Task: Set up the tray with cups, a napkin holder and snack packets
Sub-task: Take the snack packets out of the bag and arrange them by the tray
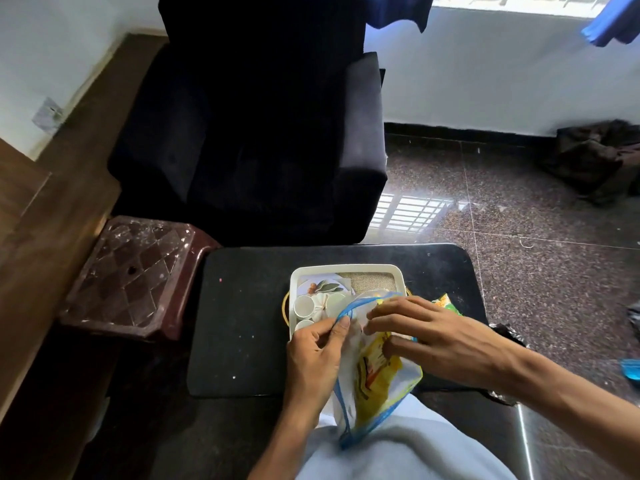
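Nearest, a clear pouch [377, 386] with blue edging rests against the person's lap, its mouth toward twelve o'clock over the near edge of the black surface [242, 323]. A yellow snack packet [375, 377] shows through its side. The left hand [317, 355] pinches the pouch's blue rim at nine o'clock, thumb and fingers closed on it. The right hand [426, 330] reaches into the mouth from three o'clock, fingers curled around the top of the yellow packet. Just beyond, the white tray [346, 270] sits mid-surface, holding three white cups [303, 305] at its nine o'clock side and a leaf-printed piece behind them. Another packet [446, 303] pokes out at two o'clock past the right hand. Beyond the surface stands a dark armchair [263, 133], with a brown stool [135, 271] at ten o'clock.
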`<state>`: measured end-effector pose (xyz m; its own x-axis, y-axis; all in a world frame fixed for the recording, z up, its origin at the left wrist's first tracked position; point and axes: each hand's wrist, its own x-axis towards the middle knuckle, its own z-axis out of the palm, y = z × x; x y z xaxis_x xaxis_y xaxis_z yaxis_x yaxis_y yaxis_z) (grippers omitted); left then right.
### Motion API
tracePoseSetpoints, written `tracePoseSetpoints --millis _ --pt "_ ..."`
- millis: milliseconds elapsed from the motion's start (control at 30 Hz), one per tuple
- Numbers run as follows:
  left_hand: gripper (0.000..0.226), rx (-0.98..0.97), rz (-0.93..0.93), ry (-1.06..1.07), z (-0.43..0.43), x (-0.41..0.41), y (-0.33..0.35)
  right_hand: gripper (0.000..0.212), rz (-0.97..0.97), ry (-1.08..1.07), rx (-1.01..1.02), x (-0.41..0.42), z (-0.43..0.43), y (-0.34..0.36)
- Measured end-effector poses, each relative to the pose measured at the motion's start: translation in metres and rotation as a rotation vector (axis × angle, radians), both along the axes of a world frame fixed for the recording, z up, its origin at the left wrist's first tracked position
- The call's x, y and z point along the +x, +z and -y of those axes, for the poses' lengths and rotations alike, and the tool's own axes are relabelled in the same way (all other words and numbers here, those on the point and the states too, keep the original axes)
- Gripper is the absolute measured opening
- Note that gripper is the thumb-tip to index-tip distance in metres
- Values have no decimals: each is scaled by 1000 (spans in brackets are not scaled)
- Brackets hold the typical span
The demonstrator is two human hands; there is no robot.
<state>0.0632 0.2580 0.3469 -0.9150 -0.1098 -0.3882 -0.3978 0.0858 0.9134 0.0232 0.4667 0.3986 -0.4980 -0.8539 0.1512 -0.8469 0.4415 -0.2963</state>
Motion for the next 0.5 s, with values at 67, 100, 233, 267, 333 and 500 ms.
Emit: tracePoseSetpoints --millis 67,100,233,267,333,500 --pt "20 35 11 6 -5 -4 1 33 -25 32 -23 -5 -7 12" --pt "17 38 14 4 -6 -5 0 37 -8 18 -47 -8 -9 19" --pt "23 46 86 -11 -20 -10 -1 37 156 -127 -215 -22 -26 49" --pt "23 86 104 -8 -25 -10 0 34 175 -180 -276 -26 -33 55" --pt "25 84 122 14 -33 -9 0 27 170 -323 -378 -35 -49 63" --pt "34 110 129 111 -52 -5 5 22 469 -721 -665 -53 -92 66"
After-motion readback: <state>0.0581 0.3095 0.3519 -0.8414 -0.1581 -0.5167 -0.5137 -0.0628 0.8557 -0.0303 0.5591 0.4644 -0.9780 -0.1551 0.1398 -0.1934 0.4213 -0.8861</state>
